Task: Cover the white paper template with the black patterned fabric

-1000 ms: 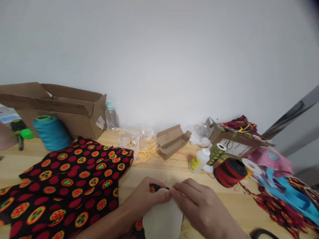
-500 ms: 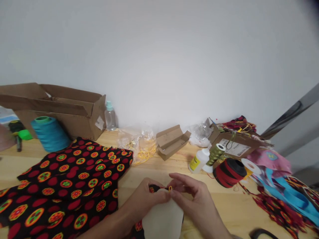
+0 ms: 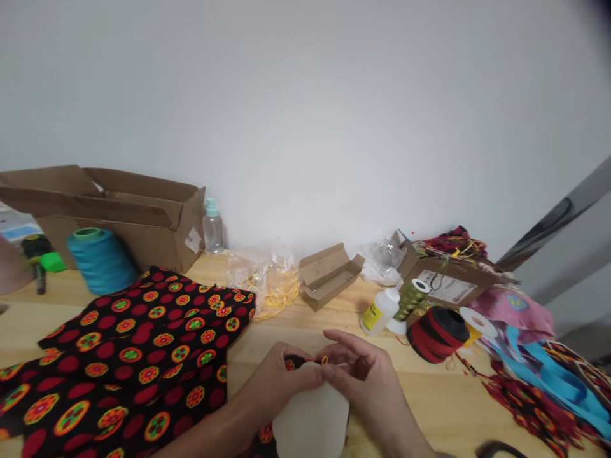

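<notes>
At the bottom centre, my left hand [image 3: 291, 380] is closed, its thumb pressing on the top of a pale cream, smooth-edged panel [image 3: 312, 420] with black patterned fabric [image 3: 294, 362] behind it. A small yellow loop [image 3: 324, 360] pokes up at the panel's top edge. My right hand [image 3: 360, 369] pinches with thumb and forefinger right beside that loop, its other fingers loosely bent. Part of the same fabric shows below my left wrist. Left of my hands, a large black cloth [image 3: 157, 343] with red dots and orange-green medallions lies spread on the table.
A cardboard box [image 3: 138, 235], a blue thread cone [image 3: 101, 261] and a spray bottle [image 3: 212, 229] stand left. Yellow cord [image 3: 277, 296] and a small carton [image 3: 329, 280] lie mid-back. At right are a glue bottle [image 3: 379, 312], a red-black spool [image 3: 438, 335] and blue ribbon [image 3: 563, 381].
The view has shifted slightly, so the things on the table sit a little differently in it. Both hands keep nearly the same pinch at the panel's top edge.
</notes>
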A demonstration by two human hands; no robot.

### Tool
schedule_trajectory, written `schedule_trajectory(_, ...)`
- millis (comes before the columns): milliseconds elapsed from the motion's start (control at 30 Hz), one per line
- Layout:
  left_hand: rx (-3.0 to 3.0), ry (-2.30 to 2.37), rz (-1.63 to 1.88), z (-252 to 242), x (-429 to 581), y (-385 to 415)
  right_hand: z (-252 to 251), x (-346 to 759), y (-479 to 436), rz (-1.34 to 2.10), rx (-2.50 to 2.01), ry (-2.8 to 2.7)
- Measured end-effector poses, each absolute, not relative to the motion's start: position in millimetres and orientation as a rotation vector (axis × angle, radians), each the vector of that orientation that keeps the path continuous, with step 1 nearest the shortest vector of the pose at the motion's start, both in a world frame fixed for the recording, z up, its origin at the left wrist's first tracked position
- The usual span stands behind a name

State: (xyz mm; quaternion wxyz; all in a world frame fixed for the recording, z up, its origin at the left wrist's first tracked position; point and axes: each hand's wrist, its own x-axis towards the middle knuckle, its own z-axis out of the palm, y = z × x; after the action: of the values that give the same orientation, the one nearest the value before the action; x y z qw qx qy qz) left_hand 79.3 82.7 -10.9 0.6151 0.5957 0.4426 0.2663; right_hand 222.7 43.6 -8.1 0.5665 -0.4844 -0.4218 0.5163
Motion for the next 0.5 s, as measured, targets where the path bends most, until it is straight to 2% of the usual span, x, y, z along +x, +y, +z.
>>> schedule_trajectory(500, 1.306, 1.007, 0.570, -11.4, 76.2, 83.1, -8.7, 219.3, 43.8, 1.098, -1.251, -0.960)
